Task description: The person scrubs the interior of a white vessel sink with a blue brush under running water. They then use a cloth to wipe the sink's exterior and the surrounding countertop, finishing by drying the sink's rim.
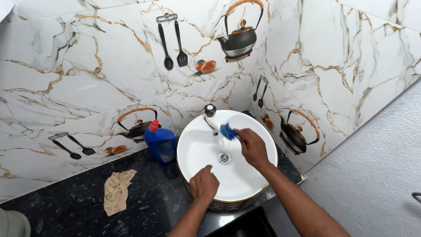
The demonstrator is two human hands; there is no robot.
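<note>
Item one: white round basin (199, 151) with a gold-patterned outer band, standing on a dark speckled surface (70, 206) in a corner of marble-look tiled walls; I see a drain (224, 157) at its middle and a tap (210, 110) at its far rim. Item two: blue brush (228, 131), held inside the basin just under the tap; my right hand (251, 146) is clamped on its handle, bristles pointing toward the tap. Item three: my left hand (204, 183), fingers curled down over the basin's near rim, touching it, holding nothing else. The two hands are apart, with the drain between them. Item four: blue bottle (160, 142) with a red cap, upright on the surface, just beside the basin's left side. Item five: crumpled beige cloth (116, 191), lying flat on the surface, well left of the basin. Item six: pale rounded object (13, 223) at the lower left edge, cut off; I cannot tell what it is.
</note>
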